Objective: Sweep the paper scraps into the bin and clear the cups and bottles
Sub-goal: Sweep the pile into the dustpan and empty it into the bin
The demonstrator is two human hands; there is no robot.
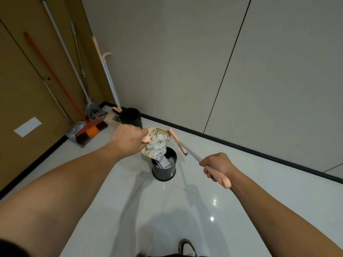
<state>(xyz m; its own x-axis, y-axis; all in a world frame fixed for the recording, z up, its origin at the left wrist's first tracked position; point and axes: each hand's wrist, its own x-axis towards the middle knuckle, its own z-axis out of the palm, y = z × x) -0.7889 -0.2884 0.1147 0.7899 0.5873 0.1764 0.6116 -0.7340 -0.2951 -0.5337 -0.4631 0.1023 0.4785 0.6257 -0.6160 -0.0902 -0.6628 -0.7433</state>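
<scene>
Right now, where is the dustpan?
Head view, centre: the left hand holds the dustpan tilted over the dark bin, paper scraps spilling in.

Peach plastic dustpan (146,139) tilted steeply over the dark grey round bin (164,168), lip down. Wad of crumpled white paper scraps (156,145) sliding off its lip toward the bin mouth; more scraps already inside. Bin upright on the white tile floor (204,210). Peach hand brush with grey shaft (182,145) angled at the pan's right edge, bristles beside the scraps.
</scene>
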